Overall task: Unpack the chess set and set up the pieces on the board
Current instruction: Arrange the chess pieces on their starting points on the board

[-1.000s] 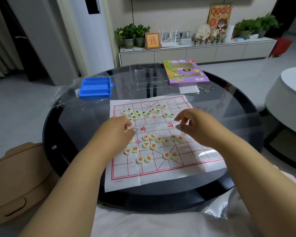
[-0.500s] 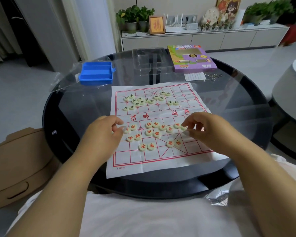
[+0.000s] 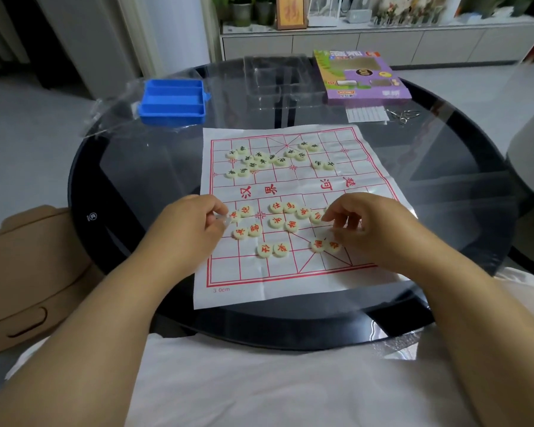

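Observation:
A white paper board (image 3: 293,278) with a red grid lies on the round glass table (image 3: 130,167). Several cream discs with dark characters (image 3: 261,161) are clustered on its far half. Several discs with red characters (image 3: 278,221) are scattered on the near half. My left hand (image 3: 191,224) is curled at the board's left side, its thumb and fingertips closed on a red piece (image 3: 234,216). On the right side, my right hand (image 3: 364,224) is curled and its fingertips pinch another red piece (image 3: 317,216). Its palm hides the squares beneath.
A blue compartment tray (image 3: 171,103) sits at the far left of the table on clear plastic wrap. A clear plastic insert (image 3: 275,78), the purple game box (image 3: 363,77), a white slip (image 3: 366,114) and metal rings (image 3: 403,115) lie beyond the board. A tan stool (image 3: 28,272) stands on the left.
Both hands have come down from the river line to the red pieces on the near half. The view has tilted downward, so the table sits higher in the frame.

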### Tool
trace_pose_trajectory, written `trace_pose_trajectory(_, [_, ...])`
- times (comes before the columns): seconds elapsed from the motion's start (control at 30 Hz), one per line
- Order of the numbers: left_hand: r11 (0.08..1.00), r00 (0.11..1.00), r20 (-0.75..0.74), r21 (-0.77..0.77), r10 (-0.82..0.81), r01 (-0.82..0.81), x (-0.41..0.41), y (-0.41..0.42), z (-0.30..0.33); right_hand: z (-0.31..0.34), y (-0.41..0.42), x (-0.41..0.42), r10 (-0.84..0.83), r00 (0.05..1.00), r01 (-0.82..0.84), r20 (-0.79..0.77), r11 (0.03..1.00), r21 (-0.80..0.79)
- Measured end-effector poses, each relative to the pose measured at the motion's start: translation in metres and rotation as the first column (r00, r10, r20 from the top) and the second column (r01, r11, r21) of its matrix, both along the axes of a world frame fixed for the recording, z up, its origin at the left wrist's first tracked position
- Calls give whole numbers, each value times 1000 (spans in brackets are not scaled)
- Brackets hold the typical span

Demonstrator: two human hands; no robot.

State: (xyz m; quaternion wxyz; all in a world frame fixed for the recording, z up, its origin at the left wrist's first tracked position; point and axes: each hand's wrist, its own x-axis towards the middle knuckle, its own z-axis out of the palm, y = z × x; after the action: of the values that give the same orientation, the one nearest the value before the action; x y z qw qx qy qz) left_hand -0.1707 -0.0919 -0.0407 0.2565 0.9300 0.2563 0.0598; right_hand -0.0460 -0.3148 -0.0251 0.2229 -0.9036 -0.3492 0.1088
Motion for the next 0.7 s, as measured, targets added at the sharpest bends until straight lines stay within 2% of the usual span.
trace_pose_trajectory(0.27, [1000, 998, 59, -8, 15, -15, -2, 5, 1, -5, 11, -10, 21, 1000, -22, 13, 997, 80])
trace_pose_trajectory(0.43, [999, 996, 80, -30, 23, -21, -3, 6, 0, -8, 20, -12, 32, 996, -40, 77, 994, 103])
trace_pose_trajectory(0.57, [998, 999, 51, -64, 5, -2, 0, 3, -1, -2, 49, -16, 167, 971, -184, 171, 979, 89])
trace_pose_trajectory(0.7, [999, 999, 37, -31, 19, -17, 2, 3, -2, 3, 74, -15, 316, 929, -311, 195, 949, -57])
